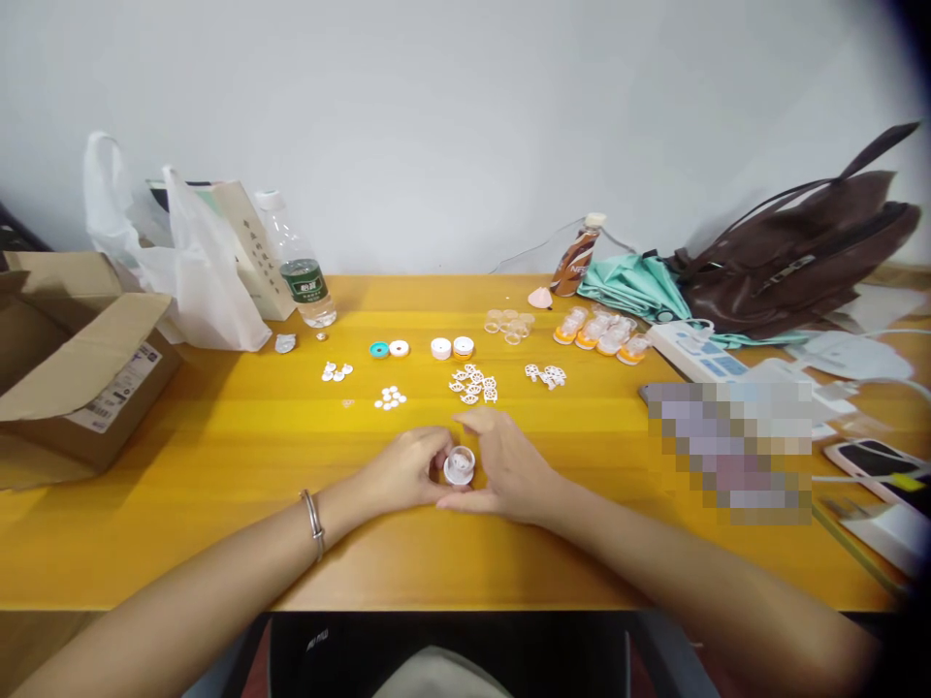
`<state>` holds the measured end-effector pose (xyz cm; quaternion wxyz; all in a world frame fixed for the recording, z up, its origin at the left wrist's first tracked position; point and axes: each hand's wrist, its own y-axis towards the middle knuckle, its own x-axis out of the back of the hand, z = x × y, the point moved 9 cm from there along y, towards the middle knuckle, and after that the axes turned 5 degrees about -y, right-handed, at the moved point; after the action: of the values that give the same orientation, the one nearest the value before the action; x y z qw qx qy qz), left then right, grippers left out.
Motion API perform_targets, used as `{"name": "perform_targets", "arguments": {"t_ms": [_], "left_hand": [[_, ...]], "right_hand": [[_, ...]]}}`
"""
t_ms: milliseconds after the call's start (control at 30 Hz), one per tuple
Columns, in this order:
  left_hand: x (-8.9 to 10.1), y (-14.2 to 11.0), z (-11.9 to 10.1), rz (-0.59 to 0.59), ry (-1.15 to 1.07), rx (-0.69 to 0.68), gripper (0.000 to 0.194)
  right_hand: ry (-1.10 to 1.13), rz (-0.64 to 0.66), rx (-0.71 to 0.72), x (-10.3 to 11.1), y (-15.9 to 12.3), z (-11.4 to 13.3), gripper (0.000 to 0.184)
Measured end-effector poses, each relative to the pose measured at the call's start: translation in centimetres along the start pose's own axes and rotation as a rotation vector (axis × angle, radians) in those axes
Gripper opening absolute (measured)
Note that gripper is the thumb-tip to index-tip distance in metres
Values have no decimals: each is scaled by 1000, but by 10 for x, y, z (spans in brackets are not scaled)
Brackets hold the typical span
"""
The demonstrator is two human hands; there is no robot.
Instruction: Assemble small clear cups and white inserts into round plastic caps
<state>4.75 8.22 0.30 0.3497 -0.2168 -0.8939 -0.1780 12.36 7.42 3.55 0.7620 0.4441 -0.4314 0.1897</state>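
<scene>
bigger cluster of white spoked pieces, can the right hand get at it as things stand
Likely yes: the white spoked pieces lie just beyond the right hand, with nothing seen standing between. That hand is curled beside the small clear cup, so it may need to leave that first.

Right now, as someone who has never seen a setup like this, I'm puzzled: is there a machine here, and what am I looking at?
No machine: these are a person's bare hands. The single picture comes from a camera worn on their head, looking forward and down.

The left hand holds a small clear-and-white piece. The right hand curves around its other side, thumb and forefinger spread.

Beyond them on the wooden table lie small parts in groups: white discs, spoked white pieces and orange-based pieces. A cardboard box stands at the picture's left.
</scene>
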Motion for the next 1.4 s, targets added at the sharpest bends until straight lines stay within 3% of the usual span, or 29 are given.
{"name": "perform_targets", "arguments": {"t_ms": [133, 267, 367, 433, 567, 700, 867, 1000, 1100, 1167, 1267, 1333, 1400], "left_hand": [[-2, 0, -2, 22, 13, -13, 23], [-1, 0, -1, 12, 1, -25, 29], [-2, 0, -2, 21, 3, -40, 25], [-2, -1, -4, 27, 4, -41, 21], [-1, 0, -5, 27, -5, -34, 26], [-2, 0, -5, 38, 6, -37, 23], [-2, 0, -4, 42, 9, -24, 25], [-3, -1, -4, 59, -2, -14, 26], [-2, -1, -3, 67, -18, 5, 29], [-2, 0, -3, 72, -13, 10, 29], [-2, 0, -1, 67, 14, 15, 25], [-3, 0, 0, 64, 22, 17, 23], [-3, 0, -1, 67, 13, 5, 25]], "right_hand": [[7, 139, -27, -10, 1, -2, 29], [48, 104, 2, -4, 3, 2, 46], [27, 81, -72, -4, 2, -5, 33], [27, 109, -37, -7, 1, -2, 27], [59, 97, 25, -3, 2, 5, 46], [37, 122, -53, -4, 3, 0, 28], [64, 125, -34, -6, 2, 2, 37], [43, 192, -21, -12, 1, 3, 23], [70, 184, 47, -9, 2, 11, 34], [61, 169, -10, -7, 3, 6, 35], [27, 224, -60, -12, 3, 2, 22], [31, 259, -1, -14, 2, 6, 17], [55, 258, 47, -13, 3, 10, 25]]}}
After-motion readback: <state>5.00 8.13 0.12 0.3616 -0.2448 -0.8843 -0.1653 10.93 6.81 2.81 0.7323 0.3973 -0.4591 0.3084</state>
